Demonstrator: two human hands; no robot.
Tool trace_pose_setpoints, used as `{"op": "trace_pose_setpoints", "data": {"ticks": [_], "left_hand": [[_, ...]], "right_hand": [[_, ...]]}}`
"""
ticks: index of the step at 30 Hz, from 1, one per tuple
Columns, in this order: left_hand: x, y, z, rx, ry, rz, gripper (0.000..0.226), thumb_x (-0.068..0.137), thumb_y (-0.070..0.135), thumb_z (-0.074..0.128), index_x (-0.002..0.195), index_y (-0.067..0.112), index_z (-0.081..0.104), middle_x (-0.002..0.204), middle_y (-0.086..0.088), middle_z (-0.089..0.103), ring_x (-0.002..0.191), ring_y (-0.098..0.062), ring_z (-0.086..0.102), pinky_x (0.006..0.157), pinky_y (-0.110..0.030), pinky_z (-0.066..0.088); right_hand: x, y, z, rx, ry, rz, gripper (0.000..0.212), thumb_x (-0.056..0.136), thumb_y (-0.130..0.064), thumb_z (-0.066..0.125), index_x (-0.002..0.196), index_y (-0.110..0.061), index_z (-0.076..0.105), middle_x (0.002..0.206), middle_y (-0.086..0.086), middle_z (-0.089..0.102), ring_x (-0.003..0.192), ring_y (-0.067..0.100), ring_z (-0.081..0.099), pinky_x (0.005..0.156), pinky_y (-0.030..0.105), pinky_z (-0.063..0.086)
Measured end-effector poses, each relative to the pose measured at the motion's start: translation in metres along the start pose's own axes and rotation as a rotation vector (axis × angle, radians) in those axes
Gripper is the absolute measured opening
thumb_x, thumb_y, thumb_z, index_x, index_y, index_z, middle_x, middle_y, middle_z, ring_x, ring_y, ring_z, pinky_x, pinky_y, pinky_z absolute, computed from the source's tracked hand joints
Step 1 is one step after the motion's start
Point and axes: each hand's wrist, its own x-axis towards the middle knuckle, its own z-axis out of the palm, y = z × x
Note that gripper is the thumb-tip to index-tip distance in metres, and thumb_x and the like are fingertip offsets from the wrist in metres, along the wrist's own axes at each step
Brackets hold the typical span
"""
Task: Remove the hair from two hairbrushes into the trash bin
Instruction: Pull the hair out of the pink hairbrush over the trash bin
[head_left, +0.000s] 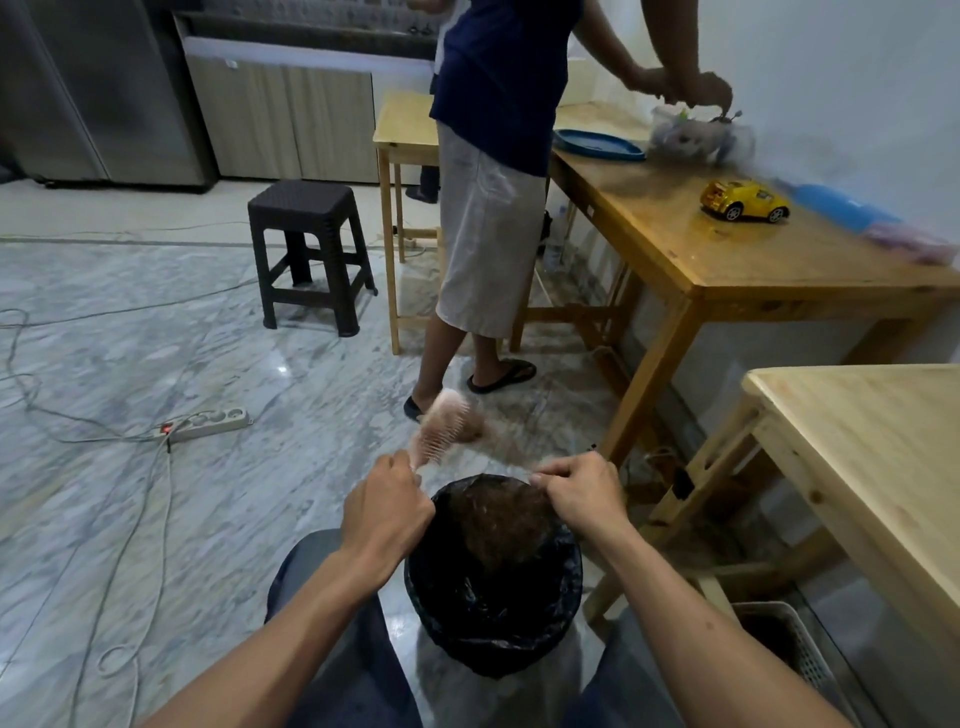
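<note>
Grey-veined marble floor (130, 322) runs across the room, with a white power strip (208, 423) and loose cables lying at the left and a dark plastic stool (311, 249) farther back. Near the centre, the left hand (387, 512) is clenched around the handle of a pink hairbrush (441, 423), whose blurred head tilts up and away, bristles toward the right. Just below and between the knees stands the trash bin (493, 639), lined with a black bag, with a brown clump of hair (501, 525) inside it. Thin strands stretch from the brush toward the right hand (584, 496), which pinches them above the bin's far rim. Behind, a person (493, 156) in a dark shirt stands at a wooden table (753, 270) bearing a yellow toy car (743, 200).
</note>
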Motion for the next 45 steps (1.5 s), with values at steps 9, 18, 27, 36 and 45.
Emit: {"op": "trace_pose_setpoints", "data": {"ticks": [9, 18, 27, 36, 45], "left_hand": [[0.004, 0.000, -0.004, -0.016, 0.012, 0.044, 0.017, 0.096, 0.018, 0.047, 0.106, 0.009, 0.057, 0.101, -0.010, 0.060, 0.086, -0.033, 0.059, 0.069, -0.043, 0.048], [0.004, 0.016, -0.003, 0.048, -0.001, 0.267, 0.017, 0.093, 0.020, 0.051, 0.109, 0.016, 0.056, 0.095, -0.005, 0.059, 0.078, -0.035, 0.060, 0.060, -0.043, 0.048], [0.015, 0.001, -0.015, 0.048, 0.005, 0.056, 0.017, 0.096, 0.020, 0.047, 0.107, 0.012, 0.058, 0.099, -0.008, 0.060, 0.085, -0.032, 0.058, 0.070, -0.043, 0.050], [0.008, 0.014, -0.007, 0.059, -0.022, 0.261, 0.016, 0.095, 0.022, 0.050, 0.109, 0.016, 0.055, 0.095, -0.004, 0.059, 0.076, -0.030, 0.059, 0.063, -0.044, 0.051], [0.011, 0.011, -0.012, 0.075, -0.001, 0.238, 0.021, 0.096, 0.021, 0.048, 0.115, 0.016, 0.056, 0.101, -0.003, 0.060, 0.081, -0.032, 0.061, 0.067, -0.045, 0.051]], "right_hand": [[-0.002, 0.007, -0.004, -0.034, -0.265, 0.032, 0.045, 0.089, -0.017, 0.069, 0.134, -0.019, 0.070, 0.134, 0.002, 0.071, 0.126, 0.020, 0.063, 0.105, 0.034, 0.051], [-0.008, -0.032, -0.005, 0.606, -0.261, -0.128, 0.022, 0.095, -0.020, 0.075, 0.106, -0.002, 0.078, 0.089, 0.006, 0.079, 0.082, 0.016, 0.074, 0.073, 0.019, 0.058], [-0.003, 0.005, -0.006, 0.345, -0.093, -0.019, 0.019, 0.091, -0.028, 0.077, 0.075, -0.019, 0.084, 0.070, -0.002, 0.080, 0.071, 0.012, 0.075, 0.083, 0.039, 0.063], [-0.014, -0.019, -0.009, 0.567, -0.282, -0.049, 0.055, 0.097, -0.045, 0.065, 0.147, -0.026, 0.054, 0.133, -0.008, 0.057, 0.122, 0.010, 0.053, 0.097, 0.027, 0.038], [-0.002, -0.007, -0.004, 0.585, -0.117, -0.031, 0.006, 0.089, -0.018, 0.081, 0.088, -0.012, 0.082, 0.075, 0.000, 0.079, 0.074, 0.013, 0.071, 0.076, 0.026, 0.058]]}}
